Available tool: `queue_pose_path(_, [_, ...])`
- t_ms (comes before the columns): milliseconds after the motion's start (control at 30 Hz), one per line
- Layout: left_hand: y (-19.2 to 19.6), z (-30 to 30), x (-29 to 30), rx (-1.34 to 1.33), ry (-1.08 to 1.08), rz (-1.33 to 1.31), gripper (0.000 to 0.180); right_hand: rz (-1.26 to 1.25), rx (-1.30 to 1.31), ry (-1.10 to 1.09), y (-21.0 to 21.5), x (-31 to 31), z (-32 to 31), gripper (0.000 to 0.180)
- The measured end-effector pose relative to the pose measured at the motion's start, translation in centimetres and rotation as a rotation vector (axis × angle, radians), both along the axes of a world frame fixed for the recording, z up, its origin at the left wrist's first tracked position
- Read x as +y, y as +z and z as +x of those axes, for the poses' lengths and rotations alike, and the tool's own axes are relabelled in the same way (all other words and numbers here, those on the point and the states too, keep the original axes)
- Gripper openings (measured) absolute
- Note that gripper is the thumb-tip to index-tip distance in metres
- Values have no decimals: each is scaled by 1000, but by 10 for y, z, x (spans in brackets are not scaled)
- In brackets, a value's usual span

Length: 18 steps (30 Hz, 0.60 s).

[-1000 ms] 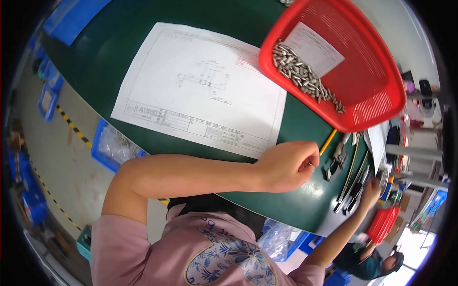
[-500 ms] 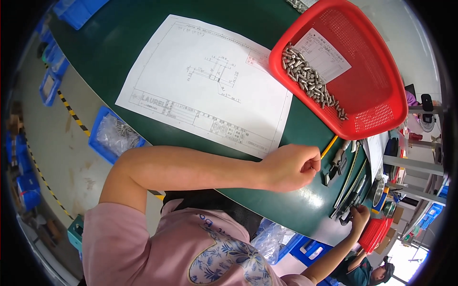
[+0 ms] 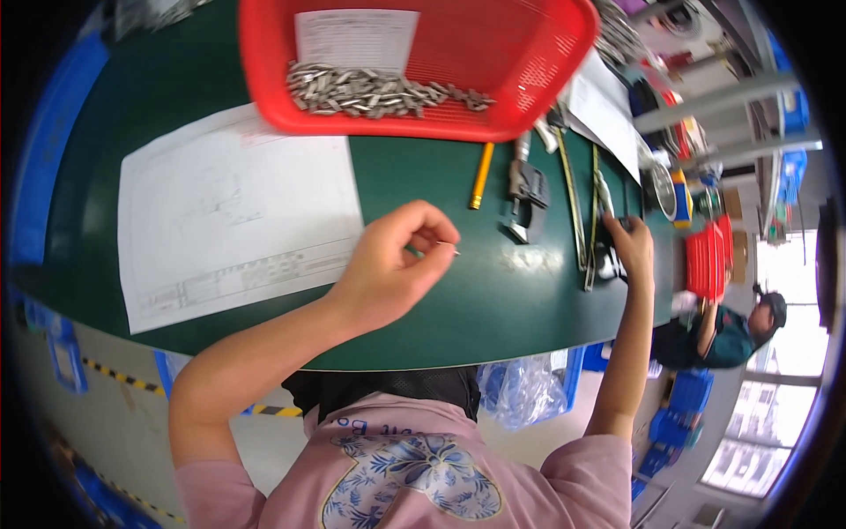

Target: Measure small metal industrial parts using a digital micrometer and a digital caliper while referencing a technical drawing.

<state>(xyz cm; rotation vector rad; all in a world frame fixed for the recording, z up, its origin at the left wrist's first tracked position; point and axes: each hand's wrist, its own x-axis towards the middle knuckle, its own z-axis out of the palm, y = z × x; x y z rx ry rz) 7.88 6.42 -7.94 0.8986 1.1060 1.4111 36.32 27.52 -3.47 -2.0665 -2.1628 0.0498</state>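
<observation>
White rectangular paper sheet with a thin-lined drawing (image 3: pixel 229 220) lies at the left of the frame on the dark green tabletop (image 3: pixel 476 309). Across the top centre we have a red plastic basket with perforated walls (image 3: pixel 414 131), overlapping the sheet's upper right corner; silvery cylindrical metal pieces (image 3: pixel 370 95) heap along its near side, below a white printed slip (image 3: pixel 357 35). At the centre, our left hand (image 3: pixel 379 264) pinches a small silvery metal piece (image 3: pixel 456 253) between thumb and index finger, its tip poking out; the other fingers curl. Right of it we see a slim yellow stick (image 3: pixel 481 176), a silver-and-grey micrometer (image 3: pixel 527 196) and two long, thin brass-coloured strips (image 3: pixel 573 210). Our right hand (image 3: pixel 636 247), right of centre, bends its fingers over a black-and-silver hand tool (image 3: pixel 606 261); we cannot tell whether they grip it. Farther right come a round metal dish (image 3: pixel 659 189) and a co-worker in dark green (image 3: pixel 730 335).
</observation>
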Motion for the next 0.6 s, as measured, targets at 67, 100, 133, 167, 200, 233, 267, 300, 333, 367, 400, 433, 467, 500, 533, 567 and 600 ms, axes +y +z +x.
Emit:
queue_pose_path(67, [-2,-1,0,-9,1,-26,12,1,47,8,0,7,5,50])
queue_pose_path(100, [-1,-3,0,-40,-10,-20,13,-9,179,-22,3,8,14,48])
queue_pose_path(133, [3,-3,1,-33,-28,-18,13,-19,312,-49,8,7,22,46])
queue_pose_path(167, [8,-5,1,-88,-50,-64,13,-44,549,-82,19,-3,18,39])
queue_pose_path(200, [12,-6,2,-143,-70,-109,12,-161,731,-144,38,-15,15,38])
queue_pose_path(233, [14,-6,2,-173,-101,-90,13,-343,1117,-10,45,-17,21,39])
queue_pose_path(267, [16,-4,2,-165,-105,-101,13,-528,1502,134,50,-20,26,41])
queue_pose_path(300, [14,-2,2,-211,-120,-102,13,-580,1665,184,53,-32,10,43])
queue_pose_path(333, [14,-3,3,-254,-137,-100,13,-623,1831,238,55,-48,-16,45])
queue_pose_path(367, [14,-3,3,-238,-148,-112,13,-742,1866,399,53,-54,-30,46])
queue_pose_path(400, [11,-3,1,-293,-164,-103,14,-863,1850,472,45,-62,-50,47])
queue_pose_path(433, [10,-4,-1,-349,-185,-89,14,-969,1845,457,37,-70,-71,46])
queue_pose_path(467, [10,-2,-1,-335,-200,-103,14,-1047,1860,450,31,-77,-90,45])
queue_pose_path(500, [9,-2,-3,-411,-212,-91,14,-1134,1891,392,24,-85,-110,45])
queue_pose_path(533, [8,-2,-3,-490,-229,-73,15,-1252,1973,317,18,-90,-124,48])
queue_pose_path(567, [10,-1,-2,-475,-231,-86,15,-1287,1988,304,18,-90,-131,53])
queue_pose_path(600, [11,0,-1,-483,-235,-92,14,-1322,2000,291,17,-89,-135,59])
